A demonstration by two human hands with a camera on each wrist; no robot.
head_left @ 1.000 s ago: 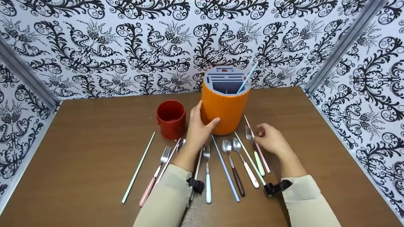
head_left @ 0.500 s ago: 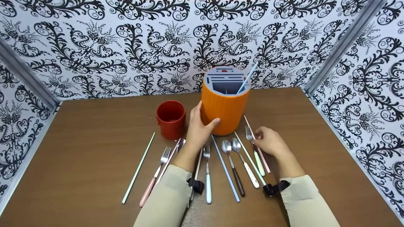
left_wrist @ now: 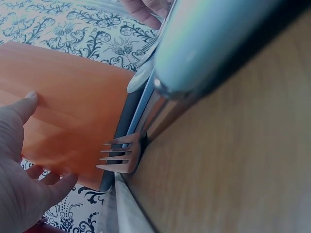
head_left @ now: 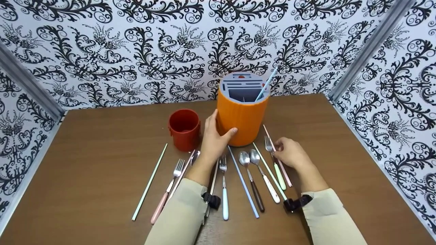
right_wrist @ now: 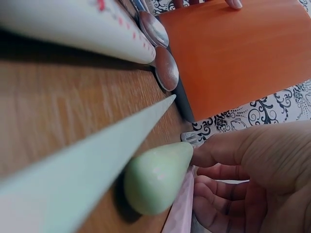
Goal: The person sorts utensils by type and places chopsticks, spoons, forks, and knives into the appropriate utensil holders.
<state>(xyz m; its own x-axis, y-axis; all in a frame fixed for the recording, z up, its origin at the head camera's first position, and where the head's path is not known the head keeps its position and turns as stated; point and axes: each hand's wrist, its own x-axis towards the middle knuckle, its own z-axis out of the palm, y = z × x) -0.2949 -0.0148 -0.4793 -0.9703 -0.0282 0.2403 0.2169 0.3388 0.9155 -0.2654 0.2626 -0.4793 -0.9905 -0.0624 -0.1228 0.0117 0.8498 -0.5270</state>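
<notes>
While the left hand (head_left: 215, 141) grasped the orange holder (head_left: 243, 117), thumb across its front and fingers round its left side, the right hand (head_left: 291, 151) was bent over the rightmost pink chopstick (head_left: 285, 175) and the green-handled fork (head_left: 279, 174) close beside it. The chopstick lay on the bench (head_left: 102, 153), its long axis running away from the person and leaning left, its far end near the holder's base and its near end pointing back toward the person. The fork lay along its left side, almost parallel, tines pointing away. The right hand was clearly the nearer one, coming in from the right, so its curled fingers met that axis crosswise, about midway along the chopstick. Whether they pinched the chopstick, the fork or nothing could not be told; the contact was hidden.
</notes>
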